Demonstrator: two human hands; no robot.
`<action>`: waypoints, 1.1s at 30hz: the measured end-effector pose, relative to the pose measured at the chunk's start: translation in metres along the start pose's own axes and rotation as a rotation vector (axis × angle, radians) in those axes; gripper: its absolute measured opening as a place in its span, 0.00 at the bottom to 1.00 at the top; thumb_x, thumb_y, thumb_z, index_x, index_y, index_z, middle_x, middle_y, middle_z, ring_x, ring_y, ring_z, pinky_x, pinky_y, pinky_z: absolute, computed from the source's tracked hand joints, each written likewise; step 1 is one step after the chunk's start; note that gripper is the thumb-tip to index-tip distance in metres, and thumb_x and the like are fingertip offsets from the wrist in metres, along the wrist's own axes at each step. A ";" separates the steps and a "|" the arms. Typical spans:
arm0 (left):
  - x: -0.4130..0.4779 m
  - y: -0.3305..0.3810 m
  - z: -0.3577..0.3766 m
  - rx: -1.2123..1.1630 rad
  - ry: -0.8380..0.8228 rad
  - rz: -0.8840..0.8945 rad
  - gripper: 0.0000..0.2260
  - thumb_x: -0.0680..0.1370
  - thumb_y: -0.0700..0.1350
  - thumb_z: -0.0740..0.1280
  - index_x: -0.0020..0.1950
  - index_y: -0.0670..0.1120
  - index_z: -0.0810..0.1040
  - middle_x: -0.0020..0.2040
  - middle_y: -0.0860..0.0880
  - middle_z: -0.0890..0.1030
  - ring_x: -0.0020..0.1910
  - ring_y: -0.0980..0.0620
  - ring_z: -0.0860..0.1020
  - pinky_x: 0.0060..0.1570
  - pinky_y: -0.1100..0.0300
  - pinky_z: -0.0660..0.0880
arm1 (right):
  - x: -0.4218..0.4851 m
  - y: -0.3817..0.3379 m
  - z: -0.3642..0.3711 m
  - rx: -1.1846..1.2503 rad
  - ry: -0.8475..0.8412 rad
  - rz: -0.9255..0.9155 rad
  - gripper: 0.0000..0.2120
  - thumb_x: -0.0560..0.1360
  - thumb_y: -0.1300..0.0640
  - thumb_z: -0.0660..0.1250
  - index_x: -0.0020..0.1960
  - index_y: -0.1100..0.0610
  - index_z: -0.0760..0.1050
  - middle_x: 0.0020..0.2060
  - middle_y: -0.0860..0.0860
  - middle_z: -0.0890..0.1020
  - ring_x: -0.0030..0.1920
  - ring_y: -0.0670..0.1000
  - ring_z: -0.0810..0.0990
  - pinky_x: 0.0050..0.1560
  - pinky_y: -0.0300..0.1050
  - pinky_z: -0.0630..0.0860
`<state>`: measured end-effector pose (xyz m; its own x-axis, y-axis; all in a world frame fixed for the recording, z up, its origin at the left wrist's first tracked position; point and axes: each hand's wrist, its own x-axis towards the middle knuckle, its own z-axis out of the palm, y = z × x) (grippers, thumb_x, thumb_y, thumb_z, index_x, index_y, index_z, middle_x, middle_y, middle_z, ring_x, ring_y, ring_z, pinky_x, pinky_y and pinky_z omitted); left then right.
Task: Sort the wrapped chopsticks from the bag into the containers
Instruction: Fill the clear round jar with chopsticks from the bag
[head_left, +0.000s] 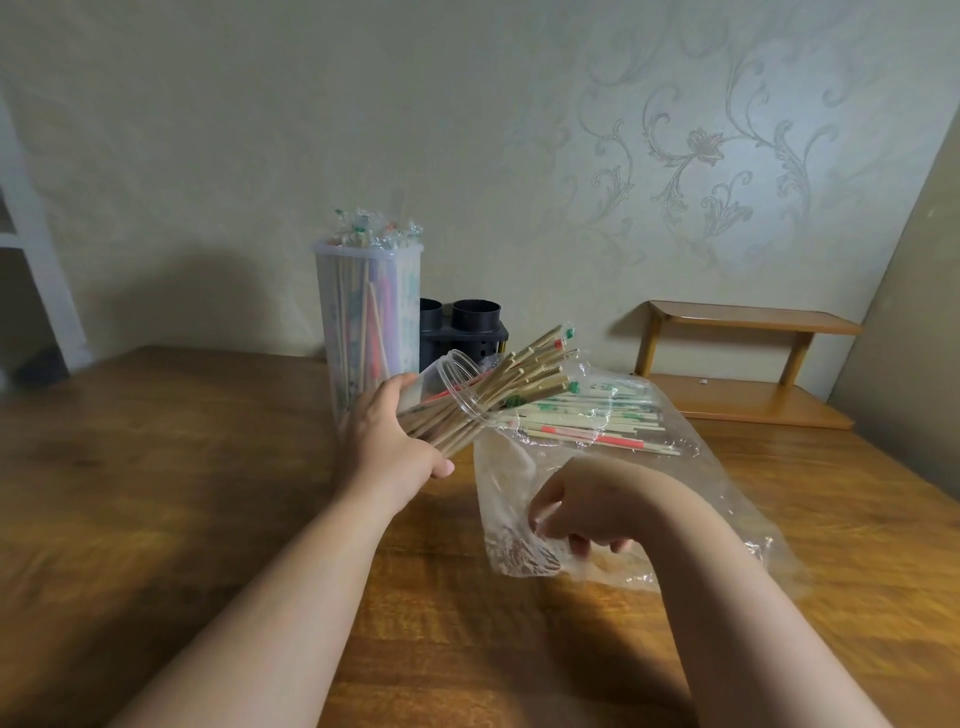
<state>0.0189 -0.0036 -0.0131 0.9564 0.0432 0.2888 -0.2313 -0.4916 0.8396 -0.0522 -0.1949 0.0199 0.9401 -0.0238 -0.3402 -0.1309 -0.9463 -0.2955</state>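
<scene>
My left hand (387, 439) grips a clear plastic container (457, 387), tilted with its mouth toward the right. A bundle of wrapped chopsticks (524, 376) sticks out of that mouth. Below and to the right, a clear plastic bag (727, 488) lies on the wooden table (182, 467). More wrapped chopsticks (597, 421) lie inside the bag's far end. My right hand (582, 512) pinches the near, crumpled end of the bag with curled fingers. A tall clear container (366, 312) stuffed with wrapped chopsticks stands upright behind my left hand.
A black holder with two round tubes (467, 327) stands just right of the tall container, near the wall. A small two-tier wooden shelf (737, 364) sits beyond the table at the back right. The patterned wall runs behind everything.
</scene>
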 end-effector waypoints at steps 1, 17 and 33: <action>0.000 0.000 0.000 -0.002 -0.001 -0.001 0.44 0.63 0.37 0.80 0.72 0.60 0.66 0.73 0.53 0.65 0.72 0.46 0.62 0.68 0.41 0.68 | -0.001 0.000 0.000 0.009 -0.037 0.011 0.23 0.80 0.60 0.65 0.74 0.47 0.69 0.29 0.47 0.80 0.24 0.43 0.72 0.27 0.35 0.72; 0.001 -0.001 0.000 -0.005 -0.006 -0.007 0.44 0.63 0.38 0.80 0.72 0.60 0.65 0.73 0.52 0.65 0.71 0.46 0.63 0.68 0.41 0.68 | 0.004 -0.019 -0.001 0.039 0.119 0.146 0.18 0.83 0.50 0.59 0.64 0.63 0.73 0.49 0.56 0.79 0.42 0.50 0.76 0.48 0.45 0.73; 0.000 -0.001 0.000 -0.004 0.001 0.002 0.44 0.63 0.37 0.80 0.73 0.59 0.66 0.73 0.53 0.65 0.71 0.46 0.63 0.68 0.43 0.69 | 0.023 -0.002 0.011 -0.017 0.096 0.204 0.42 0.78 0.64 0.63 0.79 0.58 0.36 0.61 0.64 0.78 0.50 0.56 0.77 0.49 0.48 0.74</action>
<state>0.0195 -0.0034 -0.0137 0.9558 0.0431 0.2908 -0.2338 -0.4884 0.8407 -0.0339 -0.1905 0.0033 0.9205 -0.2452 -0.3042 -0.3169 -0.9240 -0.2142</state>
